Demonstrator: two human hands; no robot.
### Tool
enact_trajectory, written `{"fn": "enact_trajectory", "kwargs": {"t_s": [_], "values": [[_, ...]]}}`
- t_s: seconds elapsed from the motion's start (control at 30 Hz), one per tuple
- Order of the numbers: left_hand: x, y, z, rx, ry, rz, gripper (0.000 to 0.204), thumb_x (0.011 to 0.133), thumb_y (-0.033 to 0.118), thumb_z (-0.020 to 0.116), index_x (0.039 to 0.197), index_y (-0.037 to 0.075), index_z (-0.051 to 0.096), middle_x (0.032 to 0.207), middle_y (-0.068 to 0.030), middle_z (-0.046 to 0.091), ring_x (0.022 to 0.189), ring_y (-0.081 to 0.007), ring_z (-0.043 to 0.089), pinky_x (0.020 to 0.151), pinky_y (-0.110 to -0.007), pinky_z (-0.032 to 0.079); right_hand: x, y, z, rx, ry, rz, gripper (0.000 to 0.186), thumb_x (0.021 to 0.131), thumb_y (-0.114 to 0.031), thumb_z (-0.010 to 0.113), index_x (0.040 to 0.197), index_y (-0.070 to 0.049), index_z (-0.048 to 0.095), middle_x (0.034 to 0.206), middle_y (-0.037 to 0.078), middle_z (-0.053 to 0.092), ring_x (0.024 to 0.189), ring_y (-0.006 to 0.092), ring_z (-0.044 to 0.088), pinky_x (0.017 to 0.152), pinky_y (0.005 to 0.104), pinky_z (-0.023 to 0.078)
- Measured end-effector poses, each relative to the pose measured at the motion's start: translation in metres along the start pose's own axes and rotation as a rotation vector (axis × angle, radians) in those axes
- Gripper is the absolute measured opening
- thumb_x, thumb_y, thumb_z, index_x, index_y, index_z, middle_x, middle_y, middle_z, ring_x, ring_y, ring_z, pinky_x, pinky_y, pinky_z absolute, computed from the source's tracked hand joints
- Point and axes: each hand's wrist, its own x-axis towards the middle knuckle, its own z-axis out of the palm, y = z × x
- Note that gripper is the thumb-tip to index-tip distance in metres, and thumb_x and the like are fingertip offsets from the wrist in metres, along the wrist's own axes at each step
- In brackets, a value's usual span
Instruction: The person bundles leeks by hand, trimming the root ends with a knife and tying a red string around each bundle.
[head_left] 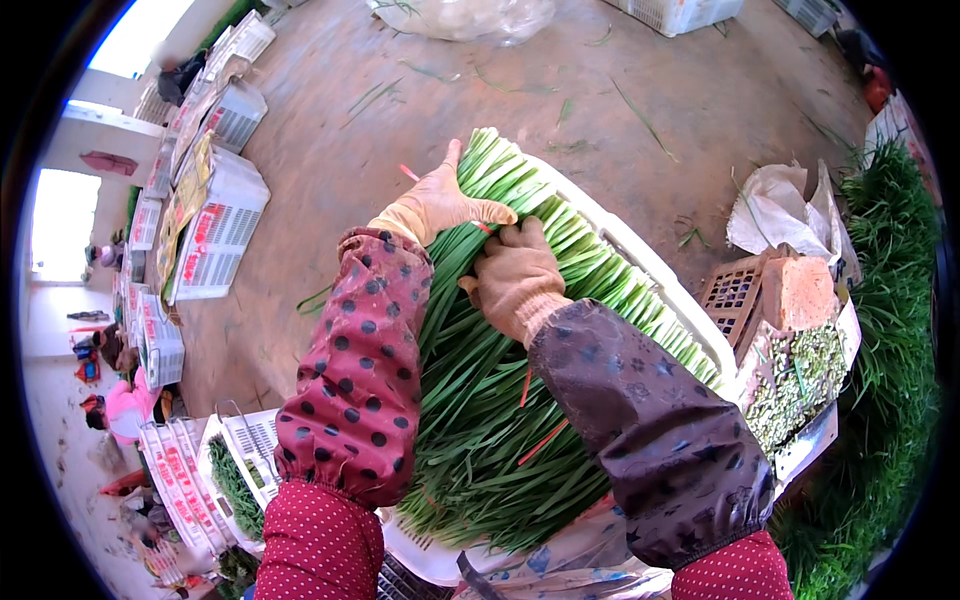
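Bundles of garlic chives [490, 430], long and dark green with pale cut ends, fill a white plastic crate [645, 250] in front of me. Red ties show around some bundles. At the crate's far end, my left hand [435, 203], in a tan glove, is closed around a bundle, its thumb across the top near a red tie [484, 228]. Just to the right and nearer, my right hand [518, 275], in a brown glove, has its fingers curled into the chives beside that bundle. The fingertips of the right hand are partly hidden among the leaves.
At right, a brick [797, 292] lies by a brown plastic basket [732, 295] and a tray of chopped trimmings [800, 385]. Loose chives [890, 290] pile along the right edge. White crates [222, 225] line the left, with people beyond. A clear plastic bag [470, 15] lies ahead.
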Motion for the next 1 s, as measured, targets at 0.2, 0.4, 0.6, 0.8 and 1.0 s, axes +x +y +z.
{"fn": "enact_trajectory", "kwargs": {"t_s": [0.2, 0.4, 0.6, 0.8, 1.0], "values": [[-0.010, 0.009, 0.011, -0.058, 0.093, 0.027, 0.121, 0.053, 0.029, 0.096, 0.150, -0.003, 0.030, 0.126, -0.0171, 0.063, 0.117, -0.0226, 0.060, 0.101, -0.032, 0.046, 0.007, 0.008, 0.007, -0.046, -0.045, -0.024, 0.042, 0.089, -0.049, 0.056, 0.107, -0.014, 0.073, 0.110, 0.000, 0.069, 0.120, 0.0227, 0.050, 0.105, 0.0495, 0.025], [-0.026, 0.013, 0.029, 0.068, 0.376, 0.113, 0.113, 0.056, 0.022, 0.094, 0.148, -0.004, 0.033, 0.123, -0.0148, 0.065, 0.107, -0.0186, 0.064, 0.095, -0.030, 0.050, 0.003, 0.003, 0.006, -0.207, -0.108, 0.021, 0.051, 0.094, -0.049, 0.046, 0.126, -0.013, 0.064, 0.134, 0.005, 0.060, 0.137, 0.0284, 0.038, 0.113, 0.0625, 0.011], [-0.044, 0.009, 0.044, 0.137, 0.391, 0.084, 0.112, 0.057, 0.028, 0.091, 0.151, 0.004, 0.033, 0.133, -0.0195, 0.058, 0.118, -0.0300, 0.060, 0.101, -0.036, 0.047, -0.014, -0.009, -0.002, -0.197, -0.196, -0.068, 0.041, 0.094, -0.034, 0.054, 0.131, -0.020, 0.064, 0.142, 0.005, 0.056, 0.138, 0.0354, 0.038, 0.112, 0.0657, 0.015], [-0.050, 0.014, 0.065, 0.206, 0.606, 0.154, 0.111, 0.057, 0.032, 0.090, 0.149, 0.002, 0.036, 0.137, -0.0198, 0.056, 0.119, -0.0356, 0.059, 0.099, -0.040, 0.048, -0.020, -0.009, 0.026, -0.180, 0.056, -0.004, 0.049, 0.093, -0.030, 0.053, 0.134, -0.005, 0.059, 0.143, 0.014, 0.052, 0.140, 0.0367, 0.035, 0.115, 0.0623, 0.015], [-0.064, 0.024, 0.079, 0.392, 0.678, 0.189, 0.107, 0.059, 0.032, 0.089, 0.149, 0.004, 0.037, 0.139, -0.0175, 0.055, 0.116, -0.0373, 0.059, 0.099, -0.043, 0.046, -0.020, -0.011, 0.064, -0.473, 0.404, 0.159, 0.053, 0.095, -0.028, 0.046, 0.141, -0.002, 0.048, 0.147, 0.019, 0.046, 0.141, 0.0432, 0.031, 0.116, 0.0625, 0.013]]}}
